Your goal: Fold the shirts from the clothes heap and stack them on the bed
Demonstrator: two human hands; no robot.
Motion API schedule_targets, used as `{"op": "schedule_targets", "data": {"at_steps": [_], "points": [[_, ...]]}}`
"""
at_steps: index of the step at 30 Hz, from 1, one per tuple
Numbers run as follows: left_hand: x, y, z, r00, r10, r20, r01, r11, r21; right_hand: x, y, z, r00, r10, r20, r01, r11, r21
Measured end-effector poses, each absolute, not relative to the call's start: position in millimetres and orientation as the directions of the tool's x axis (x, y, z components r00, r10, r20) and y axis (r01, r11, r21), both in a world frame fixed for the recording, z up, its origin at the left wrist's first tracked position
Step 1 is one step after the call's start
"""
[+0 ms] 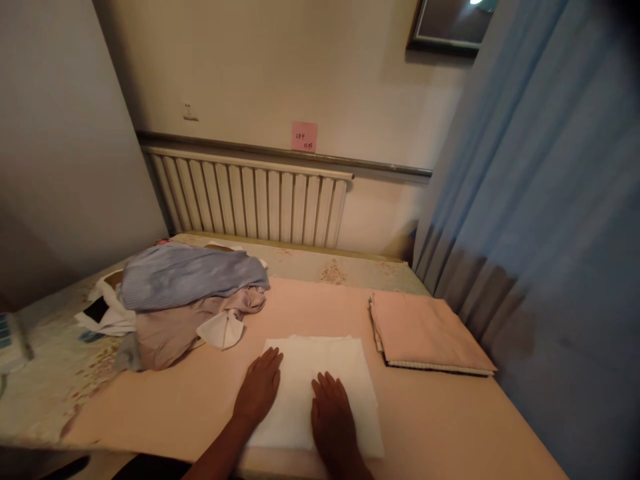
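Observation:
A folded white cloth (296, 413), roughly square, lies flat on the pink table cover (195, 413) near the front edge. My left hand (259, 387) rests at the cloth's left edge, fingers stretched out and holding nothing. On the right half of the cloth lies my right hand (333, 413), palm down with its fingers extended. Which garment or linen the white cloth is, I cannot tell.
A loose heap of clothes, with a blue striped garment (190, 275) on top, lies at the left. A folded pink stack (430, 330) is at the right, near a blue curtain (550, 233). A radiator (250, 200) stands behind the table.

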State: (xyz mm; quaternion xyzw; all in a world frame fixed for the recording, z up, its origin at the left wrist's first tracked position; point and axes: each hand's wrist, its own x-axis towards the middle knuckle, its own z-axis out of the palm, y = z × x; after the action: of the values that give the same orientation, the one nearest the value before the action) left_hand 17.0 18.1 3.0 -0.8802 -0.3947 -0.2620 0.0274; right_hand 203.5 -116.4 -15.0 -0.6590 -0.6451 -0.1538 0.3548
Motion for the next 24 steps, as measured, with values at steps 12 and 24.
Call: {"op": "schedule_targets", "data": {"at_steps": [12,24], "points": [[17.2,16.1,6.1,0.544,0.694,0.472,0.708,-0.681,0.184,204.8,-115.8,-18.0,0.099,0.727,0.679,0.964,0.098,-0.246],[17.6,16.9,5.3,0.54,0.687,0.487,0.708,-0.683,0.179,204.5,-115.5,-18.1,0.114,0.733,0.671,0.957,0.101,-0.273]]}}
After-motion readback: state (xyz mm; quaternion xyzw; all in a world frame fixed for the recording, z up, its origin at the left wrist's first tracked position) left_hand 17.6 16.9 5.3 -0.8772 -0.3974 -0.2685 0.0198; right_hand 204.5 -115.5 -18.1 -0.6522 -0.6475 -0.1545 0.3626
